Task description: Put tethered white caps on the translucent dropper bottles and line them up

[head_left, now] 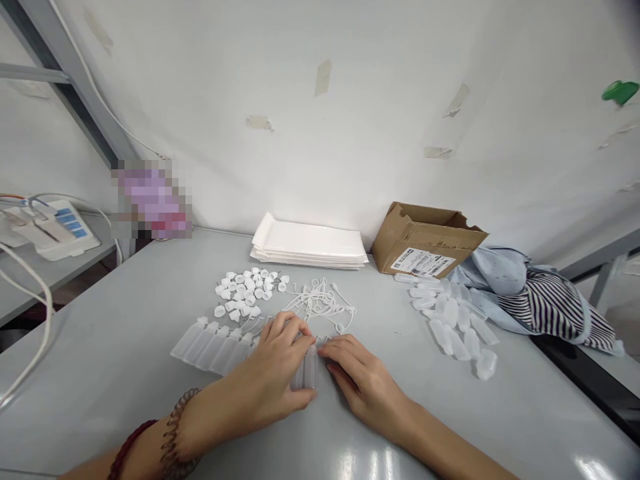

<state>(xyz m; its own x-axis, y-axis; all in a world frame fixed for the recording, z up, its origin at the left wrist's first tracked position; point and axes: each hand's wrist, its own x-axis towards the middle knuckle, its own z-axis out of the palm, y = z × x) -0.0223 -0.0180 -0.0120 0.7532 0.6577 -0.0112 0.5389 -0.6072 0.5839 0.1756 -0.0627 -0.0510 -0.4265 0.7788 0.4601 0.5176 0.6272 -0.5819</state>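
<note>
A row of clear squeeze bottles (pixel 220 350) lies side by side on the grey table, necks pointing away from me. My left hand (pixel 280 370) reaches over the right part of that row. Its fingers are at the neck end and its thumb at the base of the end bottle (pixel 311 370), gripping it lengthwise. My right hand (pixel 367 387) rests just right of this bottle. Its fingers are bent together, with the tips by the bottle's neck; whatever they pinch is hidden. Beyond the row lie a heap of white caps (pixel 245 293) and a tangle of white looped straps (pixel 320 300).
More loose clear bottles (pixel 453 317) are piled at the right, before an open cardboard box (pixel 427 237). A stack of white padded envelopes (pixel 310 243) lies against the wall. Striped and light-blue cloth (pixel 550 300) sits at the right edge. White cables (pixel 47 320) hang at the left.
</note>
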